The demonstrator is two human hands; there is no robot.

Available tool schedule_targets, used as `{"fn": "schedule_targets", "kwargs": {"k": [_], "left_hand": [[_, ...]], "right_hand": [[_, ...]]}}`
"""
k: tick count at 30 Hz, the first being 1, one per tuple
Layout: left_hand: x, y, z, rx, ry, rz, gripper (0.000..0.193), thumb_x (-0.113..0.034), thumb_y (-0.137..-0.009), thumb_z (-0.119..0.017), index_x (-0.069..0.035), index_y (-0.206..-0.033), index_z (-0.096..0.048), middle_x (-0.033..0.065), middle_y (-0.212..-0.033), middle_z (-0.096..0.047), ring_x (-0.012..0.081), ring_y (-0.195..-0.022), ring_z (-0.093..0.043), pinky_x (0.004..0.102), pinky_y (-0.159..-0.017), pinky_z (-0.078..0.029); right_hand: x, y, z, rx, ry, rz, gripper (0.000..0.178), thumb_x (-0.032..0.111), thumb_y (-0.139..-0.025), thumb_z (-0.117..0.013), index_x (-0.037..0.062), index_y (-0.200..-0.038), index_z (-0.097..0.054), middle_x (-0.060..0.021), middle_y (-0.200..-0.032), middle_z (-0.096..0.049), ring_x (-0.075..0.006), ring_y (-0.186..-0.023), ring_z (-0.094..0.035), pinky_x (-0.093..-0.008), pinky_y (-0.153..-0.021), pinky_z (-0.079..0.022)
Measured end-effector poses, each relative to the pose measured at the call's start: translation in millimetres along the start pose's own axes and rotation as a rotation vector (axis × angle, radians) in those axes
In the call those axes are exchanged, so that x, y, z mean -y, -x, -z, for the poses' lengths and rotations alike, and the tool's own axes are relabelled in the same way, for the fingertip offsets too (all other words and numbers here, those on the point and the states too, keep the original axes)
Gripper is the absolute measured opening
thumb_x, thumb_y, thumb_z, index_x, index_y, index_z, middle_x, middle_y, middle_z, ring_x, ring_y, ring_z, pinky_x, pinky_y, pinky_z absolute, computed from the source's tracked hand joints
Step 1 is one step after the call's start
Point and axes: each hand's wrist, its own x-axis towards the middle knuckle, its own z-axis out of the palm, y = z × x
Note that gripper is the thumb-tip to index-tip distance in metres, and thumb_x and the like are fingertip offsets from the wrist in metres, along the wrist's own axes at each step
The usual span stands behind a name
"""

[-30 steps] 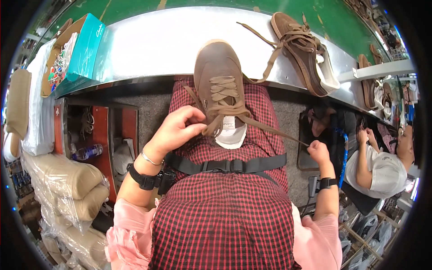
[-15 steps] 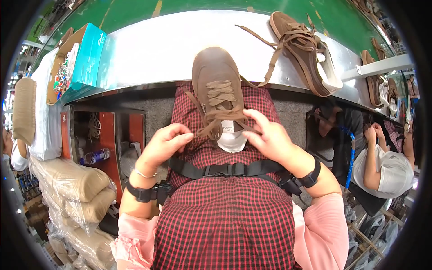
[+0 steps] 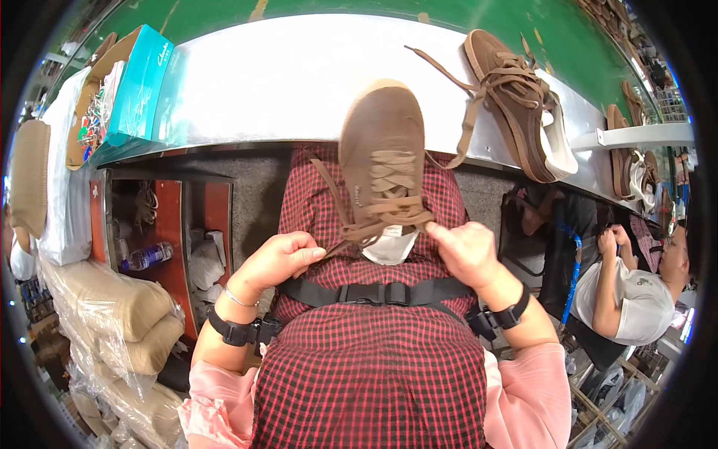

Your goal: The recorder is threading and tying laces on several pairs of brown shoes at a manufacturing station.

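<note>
A brown lace-up shoe [image 3: 381, 138] rests toe away from me on my lap, its toe against the bench edge. Flat brown laces [image 3: 389, 213] cross its front, with loops bunched near the opening, where a white lining [image 3: 390, 247] shows. My left hand [image 3: 280, 263] is closed, thumb and finger pinching a lace at the shoe's left. On the other side my right hand [image 3: 470, 251] pinches the lace beside the opening. A second brown shoe [image 3: 520, 120] with loose laces lies tilted on the bench at the right.
The metal bench [image 3: 299, 67] spans the front. A teal box [image 3: 138, 97] of small coloured items stands at its left end. Plastic-wrapped tan bundles [image 3: 120, 307] are stacked at my left, near a red-brown shelf [image 3: 168, 224]. A person in a white shirt [image 3: 632, 288] sits at the right.
The shoe has shifted slightly right in view. My left fingers have closed on a lace and draw it out left; my right hand has moved from open fingers to a pinch.
</note>
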Motion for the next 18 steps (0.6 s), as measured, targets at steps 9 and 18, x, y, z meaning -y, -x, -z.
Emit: {"fn": "schedule_targets", "kwargs": {"k": [9, 18], "left_hand": [[-24.2, 11.1, -11.2, -0.109, -0.321, -0.381, 0.02, -0.016, -0.081, -0.07, -0.001, -0.089, -0.06, 0.0036, -0.077, -0.057, 0.0118, -0.071, -0.052, 0.0262, -0.065, -0.044], [-99.8, -27.5, 0.2, -0.651, -0.654, -0.93, 0.029, -0.008, -0.075, -0.068, -0.004, -0.102, -0.059, 0.0132, -0.111, -0.056, 0.0267, -0.1, -0.053, 0.0349, -0.088, -0.042]], "right_hand": [[14.6, -37.5, 34.4, 0.066, -1.661, -1.056, 0.026, 0.002, -0.081, -0.063, 0.0032, -0.107, -0.059, -0.0052, -0.072, -0.061, -0.0122, -0.058, -0.058, -0.0258, -0.058, -0.051], [19.0, -31.8, 35.3, 0.445, -0.82, -0.76, 0.023, 0.012, -0.081, -0.068, 0.0057, -0.102, -0.06, 0.0, -0.063, -0.057, -0.0078, -0.052, -0.052, -0.0235, -0.048, -0.041]]}}
